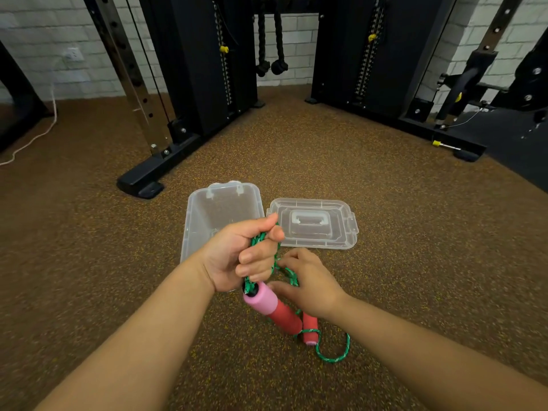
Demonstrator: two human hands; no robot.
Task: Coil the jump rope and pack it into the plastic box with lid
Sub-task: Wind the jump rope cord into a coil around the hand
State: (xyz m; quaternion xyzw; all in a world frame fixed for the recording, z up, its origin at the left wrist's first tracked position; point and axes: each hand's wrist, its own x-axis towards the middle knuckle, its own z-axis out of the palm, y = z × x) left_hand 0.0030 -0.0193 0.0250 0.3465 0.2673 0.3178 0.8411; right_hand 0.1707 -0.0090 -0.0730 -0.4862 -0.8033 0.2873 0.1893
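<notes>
My left hand (243, 253) grips several loops of the green-and-white jump rope (292, 277) in front of the open clear plastic box (219, 206). One red and pink handle (274, 310) hangs just below that fist. My right hand (308, 283) pinches a strand of the rope right beside the left hand. The second red handle (310, 329) lies on the floor under my right wrist, with a loose rope loop (338, 354) trailing to its right. The clear lid (314, 223) lies flat on the floor to the right of the box.
Brown speckled rubber floor (385, 218) all around. A black cable machine stands behind, its base foot (142, 185) close to the box's far left. Black battle ropes (271, 40) hang at the back wall. A white cord (35, 134) runs along the floor at far left.
</notes>
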